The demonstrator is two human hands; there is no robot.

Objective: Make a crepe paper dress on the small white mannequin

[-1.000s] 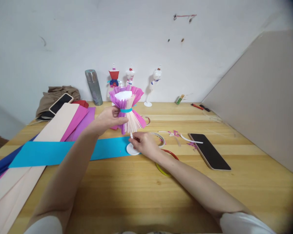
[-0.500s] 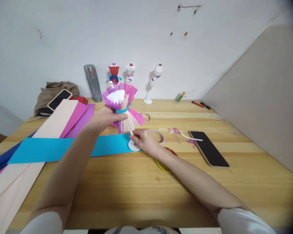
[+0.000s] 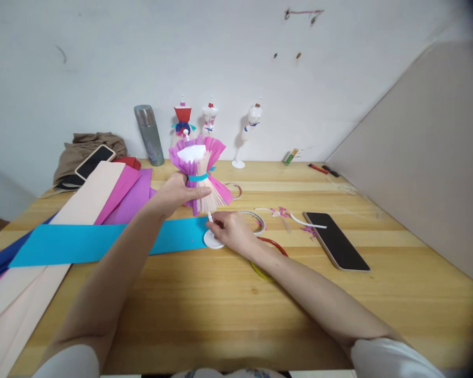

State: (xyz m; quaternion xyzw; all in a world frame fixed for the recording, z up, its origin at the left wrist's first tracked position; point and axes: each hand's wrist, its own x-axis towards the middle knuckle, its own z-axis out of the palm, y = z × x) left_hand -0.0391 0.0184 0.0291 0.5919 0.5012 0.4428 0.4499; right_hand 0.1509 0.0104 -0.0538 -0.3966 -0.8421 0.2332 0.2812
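A small white mannequin (image 3: 192, 153) wears a pleated dress of pink, purple and cream crepe paper, tied at the waist with a blue band (image 3: 198, 178). Around the left side of the skirt, just below the band, my left hand (image 3: 181, 192) is closed with its thumb across the cream pleats. My right hand (image 3: 229, 229) pinches the thin white stem under the skirt, just above the round white base (image 3: 213, 240). That base is over the right end of a blue paper strip (image 3: 98, 242).
Three mannequins, one on a stand (image 3: 238, 164), and a flask (image 3: 150, 135) are by the wall. Colored paper (image 3: 90, 197) and a phone (image 3: 96, 162) lie left. Right are tape rolls (image 3: 259, 221), scraps (image 3: 283, 212) and a black phone (image 3: 336, 240).
The dressed mannequin has turned slightly and stands more upright, its cream pleats facing me more. Its base has shifted slightly left and toward me. Both hands keep hold.
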